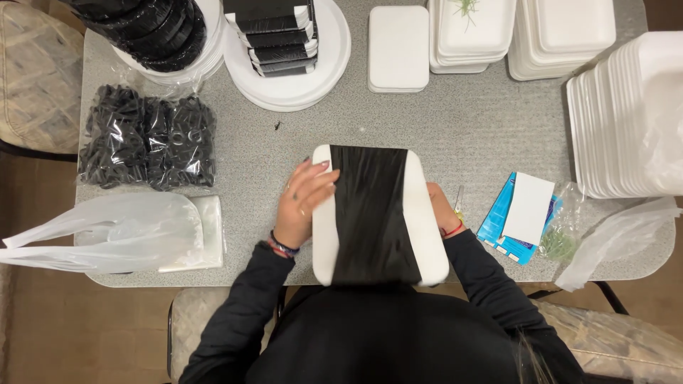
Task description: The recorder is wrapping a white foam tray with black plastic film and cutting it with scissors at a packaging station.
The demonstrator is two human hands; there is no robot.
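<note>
A white tray (pixel 427 235) wrapped in a black band (pixel 373 213) lies on the grey tabletop (pixel 469 128) at its near edge; left hand (pixel 302 203) rests on it, fingers spread, right hand (pixel 442 210) mostly hidden behind it, fingers unclear; bag of black rings (pixel 146 139) lies left of the tray

The white tray (pixel 420 213) is hiding most of the right hand (pixel 442 210); stacked trays (pixel 626 114) are running off the right edge.

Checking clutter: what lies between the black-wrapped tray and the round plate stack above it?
In the head view, only bare grey table separates the wrapped tray from the plate stack.
</note>
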